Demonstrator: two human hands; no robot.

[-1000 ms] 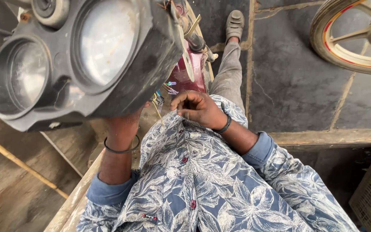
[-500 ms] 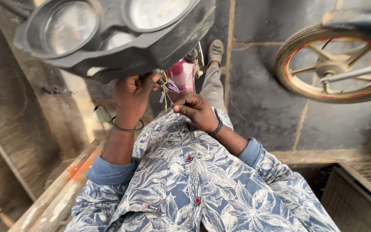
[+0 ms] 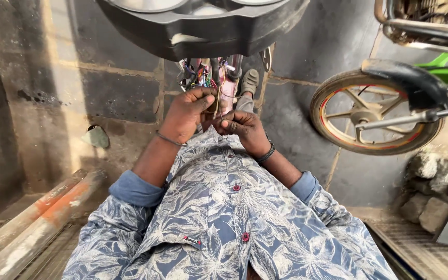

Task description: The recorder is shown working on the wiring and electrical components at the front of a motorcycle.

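Below the black instrument cluster [image 3: 203, 31], left hand [image 3: 187, 111] and right hand [image 3: 245, 129] pinch a thin wire [image 3: 218, 101]

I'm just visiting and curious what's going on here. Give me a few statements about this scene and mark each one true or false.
1. Both hands meet at thin wires under a dark instrument cluster. True.
2. The left hand wears a thick glove. False: it is bare, with a thin band at the wrist.
3. A spoked wheel stands to the right. True.
4. The shirt is plain white. False: blue leaf print with red buttons.
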